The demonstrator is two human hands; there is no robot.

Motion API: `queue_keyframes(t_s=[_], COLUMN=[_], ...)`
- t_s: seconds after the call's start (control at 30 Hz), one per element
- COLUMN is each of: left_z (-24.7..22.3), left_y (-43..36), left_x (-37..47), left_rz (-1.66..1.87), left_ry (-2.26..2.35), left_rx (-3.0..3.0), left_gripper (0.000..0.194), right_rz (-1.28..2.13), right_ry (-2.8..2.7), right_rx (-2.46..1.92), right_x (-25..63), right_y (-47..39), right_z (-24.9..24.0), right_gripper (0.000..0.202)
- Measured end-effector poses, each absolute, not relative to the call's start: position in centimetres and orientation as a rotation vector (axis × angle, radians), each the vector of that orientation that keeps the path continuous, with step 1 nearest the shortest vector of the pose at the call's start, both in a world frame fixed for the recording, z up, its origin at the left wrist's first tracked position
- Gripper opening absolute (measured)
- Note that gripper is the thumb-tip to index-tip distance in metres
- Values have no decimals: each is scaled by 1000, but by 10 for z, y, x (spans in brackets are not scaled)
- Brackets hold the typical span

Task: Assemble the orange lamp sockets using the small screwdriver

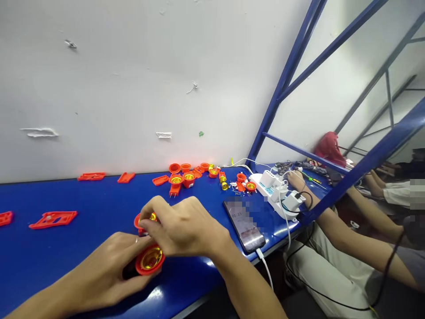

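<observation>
Orange lamp socket (150, 260) with a brass-coloured threaded lining sits low in the person's left hand (109, 270), just above the near edge of the blue table (99, 199); its open mouth faces up and toward the camera, so its long axis runs roughly from the palm out toward the viewer; the left fingers are curled around its body from below and behind, clamped on it; the right hand (181, 228) arches over from the right, its fingers (149, 210) pinched together on a second orange socket piece (142, 220) that shows a glint of brass; this smaller piece lies just above and slightly behind the held socket, very close to it, though whether the two touch cannot be told; the right hand is the nearer to the smaller piece, the left to the larger. Farther back, near the white wall (133, 88), a cluster of loose sockets (186, 175) and flat orange plates (53, 219) lies scattered; a phone (244, 223) on a cable rests to the right, beside a white power strip (275, 190); another person's hand (297, 179) rests beyond that strip.
</observation>
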State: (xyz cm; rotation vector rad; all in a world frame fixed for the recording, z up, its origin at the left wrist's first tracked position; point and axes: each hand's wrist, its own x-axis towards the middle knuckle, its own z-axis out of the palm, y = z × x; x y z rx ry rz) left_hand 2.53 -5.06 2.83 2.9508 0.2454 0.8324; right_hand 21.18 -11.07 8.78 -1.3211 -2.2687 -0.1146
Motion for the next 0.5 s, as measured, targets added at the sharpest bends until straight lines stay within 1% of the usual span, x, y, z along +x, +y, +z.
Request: queue_keyframes(t_s=[0.13, 0.27, 0.33, 0.43, 0.5], left_z=[29, 23, 23, 27, 28], left_y=[-49, -48, -49, -53, -55], left_x=[25, 23, 21, 20, 19], left_rz=[831, 792, 764, 773, 786], left_ry=[224, 305, 320, 352, 407], left_rx=[2952, 2982, 3001, 3023, 3017], left_gripper=[11, 8, 6, 6, 10], right_rz=[-41, 19, 38, 36, 10], right_ry=[-2280, -2253, -2243, -2230, -2182], right_rx=[-1226, -1199, -1191, -1217, -1287], right_x=[217, 220, 220, 217, 213], right_y=[-112, -113, -113, -112, -110], right_z=[90, 90, 90, 91, 92], right_gripper=[30, 33, 26, 10, 2])
